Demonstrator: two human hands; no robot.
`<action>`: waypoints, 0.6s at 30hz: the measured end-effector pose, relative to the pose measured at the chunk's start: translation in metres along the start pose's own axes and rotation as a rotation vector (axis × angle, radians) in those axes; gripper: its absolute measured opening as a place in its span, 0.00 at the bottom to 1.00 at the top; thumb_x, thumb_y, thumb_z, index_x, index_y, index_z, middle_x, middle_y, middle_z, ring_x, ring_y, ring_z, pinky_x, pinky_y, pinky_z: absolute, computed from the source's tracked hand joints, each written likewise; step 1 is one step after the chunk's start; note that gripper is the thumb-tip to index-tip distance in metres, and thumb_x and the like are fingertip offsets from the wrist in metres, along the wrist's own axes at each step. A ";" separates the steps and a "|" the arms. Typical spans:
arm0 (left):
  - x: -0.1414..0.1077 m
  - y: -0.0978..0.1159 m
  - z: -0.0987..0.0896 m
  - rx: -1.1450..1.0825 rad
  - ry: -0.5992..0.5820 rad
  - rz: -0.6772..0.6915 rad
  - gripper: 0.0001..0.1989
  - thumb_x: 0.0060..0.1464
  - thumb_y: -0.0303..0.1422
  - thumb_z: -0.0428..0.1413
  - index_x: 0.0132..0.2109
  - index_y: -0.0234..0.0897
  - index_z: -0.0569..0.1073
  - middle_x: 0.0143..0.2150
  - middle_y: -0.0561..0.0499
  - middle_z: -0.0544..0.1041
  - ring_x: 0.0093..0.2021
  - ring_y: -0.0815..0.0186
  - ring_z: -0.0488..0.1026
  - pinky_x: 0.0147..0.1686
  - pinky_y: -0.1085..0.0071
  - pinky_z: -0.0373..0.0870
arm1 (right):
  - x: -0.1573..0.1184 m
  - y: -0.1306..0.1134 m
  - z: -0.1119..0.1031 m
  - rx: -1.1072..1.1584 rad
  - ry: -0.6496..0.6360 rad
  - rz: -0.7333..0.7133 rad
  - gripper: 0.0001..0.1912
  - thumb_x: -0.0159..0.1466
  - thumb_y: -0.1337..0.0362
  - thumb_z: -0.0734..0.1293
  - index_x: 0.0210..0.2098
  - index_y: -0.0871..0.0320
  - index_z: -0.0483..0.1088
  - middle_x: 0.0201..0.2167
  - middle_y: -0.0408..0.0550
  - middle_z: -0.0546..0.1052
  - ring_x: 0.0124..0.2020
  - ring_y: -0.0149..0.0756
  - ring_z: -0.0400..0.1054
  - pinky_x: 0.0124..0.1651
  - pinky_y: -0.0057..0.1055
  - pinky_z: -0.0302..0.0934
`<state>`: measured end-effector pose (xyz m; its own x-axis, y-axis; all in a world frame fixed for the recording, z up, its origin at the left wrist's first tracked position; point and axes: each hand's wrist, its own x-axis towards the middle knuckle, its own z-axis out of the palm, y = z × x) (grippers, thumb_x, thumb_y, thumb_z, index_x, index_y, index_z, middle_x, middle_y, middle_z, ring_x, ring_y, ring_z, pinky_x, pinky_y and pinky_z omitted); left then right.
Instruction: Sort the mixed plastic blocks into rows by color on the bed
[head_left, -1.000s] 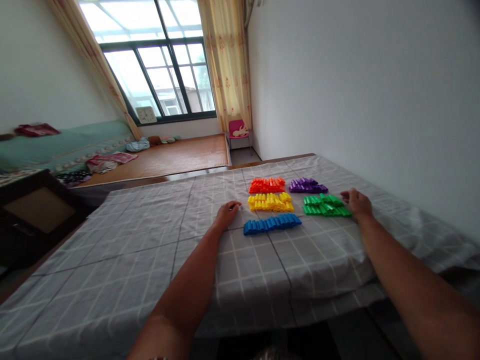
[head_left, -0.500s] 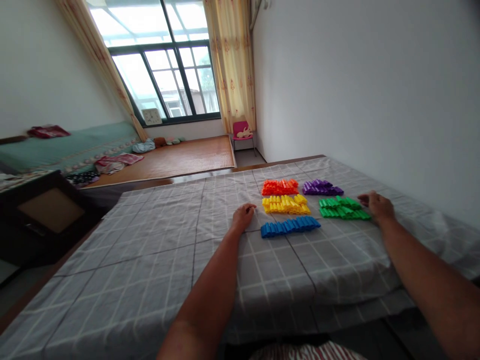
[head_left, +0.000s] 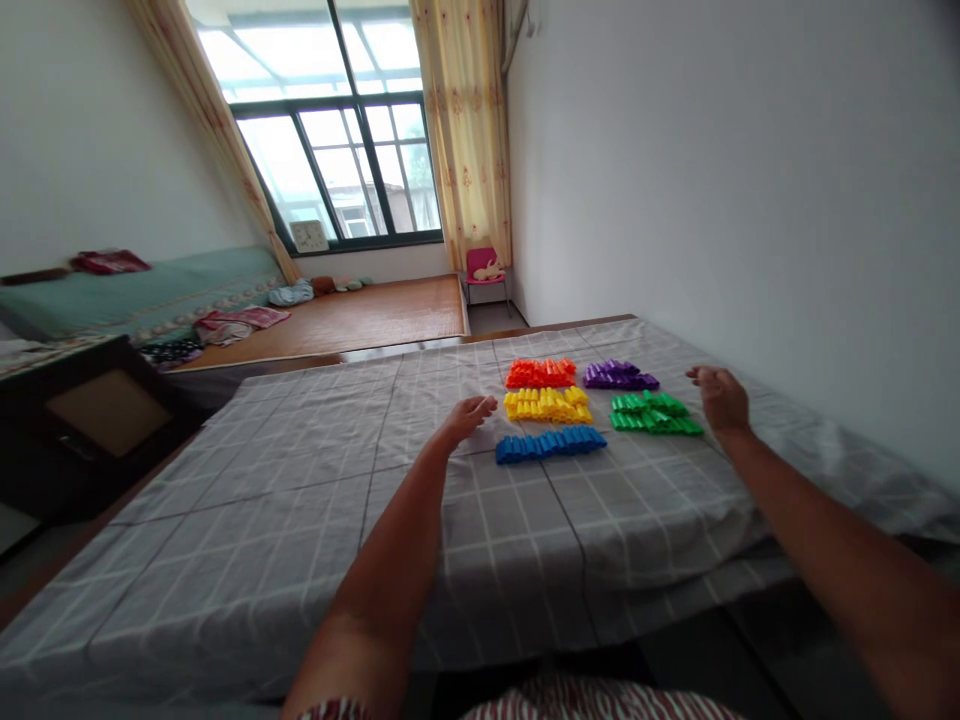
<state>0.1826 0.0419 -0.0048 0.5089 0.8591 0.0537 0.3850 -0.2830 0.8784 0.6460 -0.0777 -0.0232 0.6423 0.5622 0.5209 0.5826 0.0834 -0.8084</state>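
Short, shiny plastic tube-like pieces lie sorted by colour in groups on a grey checked cloth [head_left: 300, 490]. An orange-red group [head_left: 540, 373] and a purple group [head_left: 621, 375] form the far row. Nearer are a yellow group [head_left: 549, 405] and a green group [head_left: 654, 413], with a blue group [head_left: 551, 444] closest to me. My left hand [head_left: 466, 420] is just left of the yellow and blue pieces, fingers stretched out and holding nothing. To the right of the green pieces, my right hand [head_left: 721, 398] is raised, its fingers loosely bent and apart, with nothing visible in them.
A white wall [head_left: 735, 180] runs along the right side. Beyond the cloth stand a low brown platform [head_left: 382, 315], a pink chair [head_left: 484, 265] and a window. A dark cabinet [head_left: 105, 425] is at the left.
Both hands have lifted slightly, and their fingers have opened out a little. The view has shifted, so the coloured groups appear farther left; their arrangement looks the same.
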 end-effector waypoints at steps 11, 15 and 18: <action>-0.032 0.019 0.012 0.502 -0.342 0.197 0.42 0.43 0.47 0.65 0.63 0.37 0.64 0.60 0.42 0.70 0.53 0.54 0.71 0.55 0.60 0.66 | -0.084 -0.097 0.048 -0.343 -0.998 -0.350 0.36 0.52 0.49 0.72 0.57 0.57 0.68 0.55 0.57 0.73 0.44 0.47 0.74 0.48 0.41 0.68; -0.042 0.011 0.027 0.684 -0.220 0.266 0.42 0.46 0.48 0.63 0.65 0.38 0.62 0.59 0.42 0.71 0.58 0.51 0.67 0.58 0.58 0.63 | -0.100 -0.096 0.074 -0.421 -0.989 -0.357 0.38 0.50 0.52 0.74 0.57 0.59 0.67 0.53 0.58 0.74 0.52 0.50 0.70 0.54 0.40 0.63; -0.048 0.009 0.031 0.741 -0.152 0.248 0.41 0.48 0.49 0.61 0.66 0.40 0.60 0.58 0.44 0.72 0.58 0.51 0.67 0.55 0.59 0.66 | -0.111 -0.109 0.102 -0.422 -0.980 -0.389 0.36 0.50 0.51 0.74 0.55 0.60 0.67 0.51 0.57 0.75 0.52 0.49 0.70 0.54 0.39 0.62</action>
<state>0.1857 -0.0151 -0.0137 0.7258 0.6815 0.0940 0.6316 -0.7142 0.3016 0.4603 -0.0658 -0.0206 -0.1772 0.9758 0.1284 0.8977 0.2137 -0.3853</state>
